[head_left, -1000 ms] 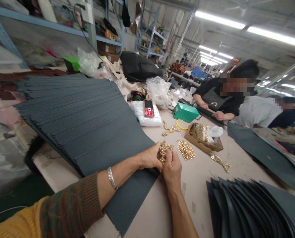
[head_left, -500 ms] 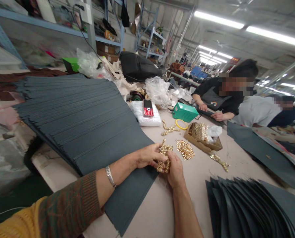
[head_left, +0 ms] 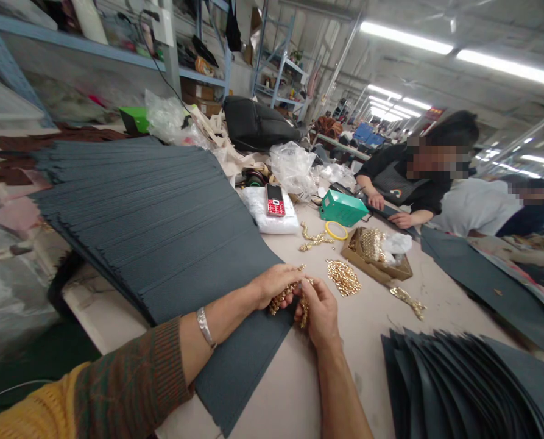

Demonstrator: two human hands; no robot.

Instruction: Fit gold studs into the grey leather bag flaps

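Note:
A bunch of gold chain [head_left: 278, 299] hangs from my left hand [head_left: 272, 285], whose fingers are closed around it. My right hand [head_left: 321, 308] grips another length of the gold chain, which dangles below its fingers. The two hands meet over the lower corner of a fanned stack of dark blue-grey leather-like sheets [head_left: 175, 207]. Just beyond the right hand lies a heap of small gold pieces [head_left: 343, 277]. A loose gold chain [head_left: 315, 238] rests on the table farther back, and another gold bundle [head_left: 407, 301] is to the right.
A cardboard box [head_left: 402, 268] holds more gold chain and plastic. Near it are a yellow tape ring [head_left: 336, 230], a green box [head_left: 342, 208] and a red phone [head_left: 275, 200] on a white packet. Dark sheets [head_left: 454, 384] stand at front right. A co-worker [head_left: 399, 177] sits across.
My hands have drawn slightly apart and the chain between them has split into two hanging bunches. The left hand's fingers have turned to show more of the chain.

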